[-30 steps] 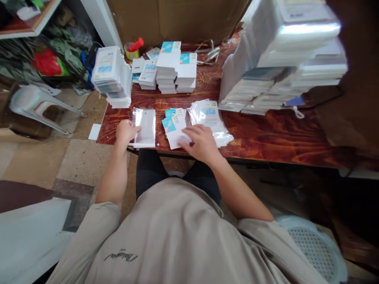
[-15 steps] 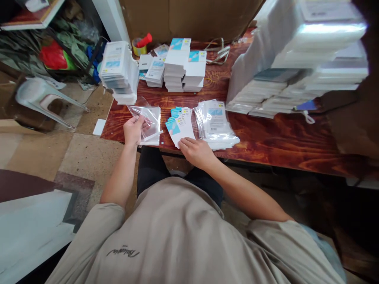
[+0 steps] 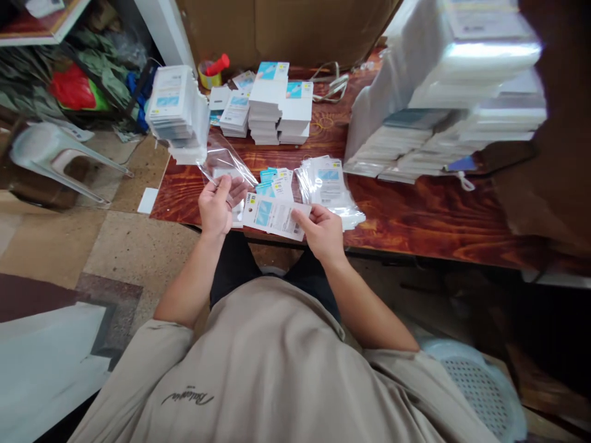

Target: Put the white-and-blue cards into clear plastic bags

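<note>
My left hand [image 3: 218,205] pinches a clear plastic bag [image 3: 226,157], which stands raised off the table at its far end. In my right hand [image 3: 324,232] is a printed card [image 3: 274,215], held between thumb and fingers. Its near end, with a punched hole and a yellow mark, lies close to my left hand, outside the bag as far as I can see. Behind the card lie several fanned blue-and-white cards [image 3: 279,181]. Just right of them is a pile of bagged cards [image 3: 329,181]. More clear bags lie partly hidden under my left hand.
Card stacks [image 3: 268,101] stand at the back of the red-brown wooden table [image 3: 438,215]. A tall bagged stack [image 3: 178,114] is at the left edge; a larger bagged pile [image 3: 406,129] leans on the right. A tape roll [image 3: 210,77] sits behind. White stools flank the table.
My right hand has picked a card from the fan, turned it over and carried it left towards my left hand. My left hand has lifted the clear bag from the bags beneath.
</note>
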Motion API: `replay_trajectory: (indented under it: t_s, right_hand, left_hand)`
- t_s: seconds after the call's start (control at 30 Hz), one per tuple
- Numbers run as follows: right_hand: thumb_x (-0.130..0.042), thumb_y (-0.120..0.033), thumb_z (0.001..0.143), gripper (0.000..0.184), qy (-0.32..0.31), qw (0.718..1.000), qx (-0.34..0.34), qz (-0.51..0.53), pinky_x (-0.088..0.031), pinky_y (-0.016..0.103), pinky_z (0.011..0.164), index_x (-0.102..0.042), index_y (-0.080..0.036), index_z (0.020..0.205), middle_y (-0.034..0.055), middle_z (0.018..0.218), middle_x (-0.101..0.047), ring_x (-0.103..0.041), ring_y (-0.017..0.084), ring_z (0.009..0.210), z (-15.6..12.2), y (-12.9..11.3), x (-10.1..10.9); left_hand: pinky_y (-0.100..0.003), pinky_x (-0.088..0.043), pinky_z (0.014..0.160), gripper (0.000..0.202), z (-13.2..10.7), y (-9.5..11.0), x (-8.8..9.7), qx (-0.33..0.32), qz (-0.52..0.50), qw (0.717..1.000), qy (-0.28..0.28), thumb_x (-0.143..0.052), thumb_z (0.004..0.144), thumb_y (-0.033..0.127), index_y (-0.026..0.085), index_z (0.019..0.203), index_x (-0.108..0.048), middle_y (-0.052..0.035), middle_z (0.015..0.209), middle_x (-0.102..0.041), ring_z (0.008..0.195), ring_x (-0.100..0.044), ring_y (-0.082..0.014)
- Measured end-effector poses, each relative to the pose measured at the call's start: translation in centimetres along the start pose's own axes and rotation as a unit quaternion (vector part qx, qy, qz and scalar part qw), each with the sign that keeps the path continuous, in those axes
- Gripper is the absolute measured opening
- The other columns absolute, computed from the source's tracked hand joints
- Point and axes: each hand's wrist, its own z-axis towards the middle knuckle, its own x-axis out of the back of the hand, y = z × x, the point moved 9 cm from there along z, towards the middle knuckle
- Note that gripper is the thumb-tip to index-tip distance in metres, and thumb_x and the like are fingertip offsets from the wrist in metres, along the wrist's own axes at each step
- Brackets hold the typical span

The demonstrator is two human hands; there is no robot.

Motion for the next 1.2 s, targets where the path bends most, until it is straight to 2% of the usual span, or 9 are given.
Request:
replay_trajectory:
  t_s: [0.13,0.47,0.7,0.77,0.83,0.93,1.0,1.07,1.2]
  right_hand:
    - [-0.089,-0.054,0.071,0.042,0.042,0.998,0.011,0.035,-0.063,0.034,0.069,-0.075,-0.021,0.090,0.0024,0.084,-0.080,-0.072,0.019,0.070,0.9,0.7,0.6]
    - [-0.091,-0.054,0.070,0.042,-0.018,0.999,0.002,0.038,-0.058,0.031,0.067,-0.077,-0.020,0.090,0.0012,0.083,-0.080,-0.070,0.016,0.069,1.7,1.0,0.6]
    - [-0.086,-0.062,0.074,0.047,0.100,0.992,0.060,0.051,-0.057,0.027,0.067,-0.073,-0.020,0.089,0.0005,0.079,-0.076,-0.067,0.015,0.069,1.1,1.3,-0.4]
    - [-0.083,-0.064,0.078,0.047,0.102,0.992,0.064,0.045,-0.058,0.028,0.068,-0.073,-0.020,0.092,0.0011,0.082,-0.076,-0.068,0.016,0.072,0.7,1.2,-1.1]
    - [-0.081,-0.066,0.079,0.048,0.037,0.997,0.052,0.044,-0.060,0.029,0.066,-0.074,-0.021,0.095,0.0020,0.085,-0.077,-0.069,0.017,0.073,0.5,1.0,-2.0]
    - [-0.082,-0.064,0.079,0.046,-0.142,0.989,0.022,0.030,-0.057,0.029,0.056,-0.074,-0.021,0.094,0.0028,0.081,-0.076,-0.069,0.017,0.066,0.1,0.9,-3.6]
    - [-0.085,-0.060,0.079,0.042,-0.184,0.982,0.035,0.007,-0.054,0.028,0.054,-0.072,-0.021,0.087,0.0018,0.075,-0.073,-0.066,0.015,0.062,0.1,0.8,-3.4]
    - [-0.091,-0.056,0.072,0.044,-0.131,0.988,0.081,-0.022,-0.051,0.026,0.054,-0.070,-0.021,0.089,0.0002,0.077,-0.070,-0.063,0.013,0.064,0.5,0.3,-2.5]
    - [-0.095,-0.054,0.064,0.067,-0.023,0.985,0.156,-0.076,-0.054,0.027,0.064,-0.068,-0.023,0.116,0.0037,0.104,-0.071,-0.066,0.017,0.087,0.6,-0.9,-2.4]
  left_hand:
    - [-0.033,-0.066,0.083,0.033,-0.9,0.0,-0.8,-0.001,0.020,1.000,-0.010,-0.087,0.084,0.045,0.021,0.094,-0.066,-0.0056,0.095,-0.079,0.090,-0.079,-0.0204]
    - [-0.035,-0.065,0.084,0.031,-0.9,0.2,-0.4,-0.007,0.014,1.000,0.006,-0.085,0.086,0.044,0.022,0.096,-0.066,-0.0064,0.099,-0.079,0.093,-0.079,-0.0216]
    - [-0.026,-0.060,0.062,0.047,-2.2,-1.6,-1.5,-0.025,-0.007,0.999,-0.022,-0.094,0.072,0.051,0.019,0.092,-0.066,-0.0034,0.087,-0.078,0.073,-0.076,-0.0170]
    - [-0.023,-0.058,0.059,0.049,-2.4,-2.0,-1.7,-0.030,-0.013,0.999,-0.033,-0.096,0.069,0.051,0.019,0.092,-0.066,-0.0015,0.084,-0.077,0.069,-0.074,-0.0147]
    - [-0.023,-0.059,0.063,0.047,-2.4,-1.8,-1.4,-0.030,-0.023,0.998,-0.040,-0.096,0.070,0.048,0.019,0.092,-0.066,-0.0004,0.085,-0.076,0.070,-0.073,-0.0131]
    - [-0.027,-0.063,0.073,0.046,-2.2,-1.1,-1.0,-0.016,-0.039,0.998,-0.050,-0.097,0.071,0.044,0.020,0.094,-0.065,-0.0008,0.087,-0.077,0.074,-0.075,-0.0146]
    - [-0.031,-0.065,0.079,0.046,-2.6,-0.7,-1.4,0.001,-0.039,0.997,-0.073,-0.096,0.071,0.043,0.019,0.097,-0.067,-0.0031,0.092,-0.079,0.083,-0.078,-0.0192]
    - [-0.035,-0.065,0.085,0.048,-3.6,-0.8,-2.3,0.017,-0.030,0.994,-0.108,-0.095,0.072,0.044,0.019,0.104,-0.070,-0.0067,0.101,-0.080,0.098,-0.079,-0.0250]
    - [-0.039,-0.064,0.095,0.049,-5.9,-2.5,-4.0,0.055,0.008,0.984,-0.167,-0.091,0.078,0.044,0.019,0.116,-0.073,-0.0097,0.122,-0.079,0.118,-0.074,-0.0294]
